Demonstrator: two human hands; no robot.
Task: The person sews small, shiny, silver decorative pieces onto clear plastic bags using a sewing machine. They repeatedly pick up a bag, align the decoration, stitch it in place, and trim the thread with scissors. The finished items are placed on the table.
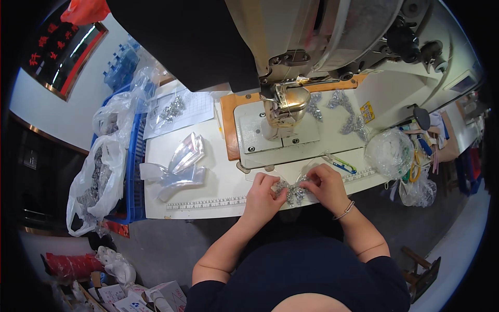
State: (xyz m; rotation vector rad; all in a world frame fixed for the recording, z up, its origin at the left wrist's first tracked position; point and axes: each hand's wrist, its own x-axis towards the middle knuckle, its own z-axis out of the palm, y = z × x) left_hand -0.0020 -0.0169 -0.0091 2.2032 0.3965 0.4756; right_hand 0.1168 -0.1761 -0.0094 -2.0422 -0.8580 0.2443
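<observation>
Both hands hold a glittering silver bow-shaped ornament [295, 195] at the front edge of the sewing table [223, 179]. My left hand [264, 195] pinches its left side between thumb and fingers. At its right side my right hand [327, 186] has a similar pinch, with a bracelet on that wrist. Just beyond the hands is the sewing machine [287, 106], its needle area over a pale metal bed. Several similar silver pieces [340, 99] lie on the bed behind and right of the needle. Small blue-and-green thread snips [343, 165] rest right of my right hand.
Clear plastic strips [179, 169] lie on the table's left, near a sheet of paper [161, 118] bearing a silver pile. A blue crate [136, 171] with plastic bags stands beyond the left edge. A round bundle of clear material [390, 154] sits at right. A ruler strip [208, 203] runs along the front.
</observation>
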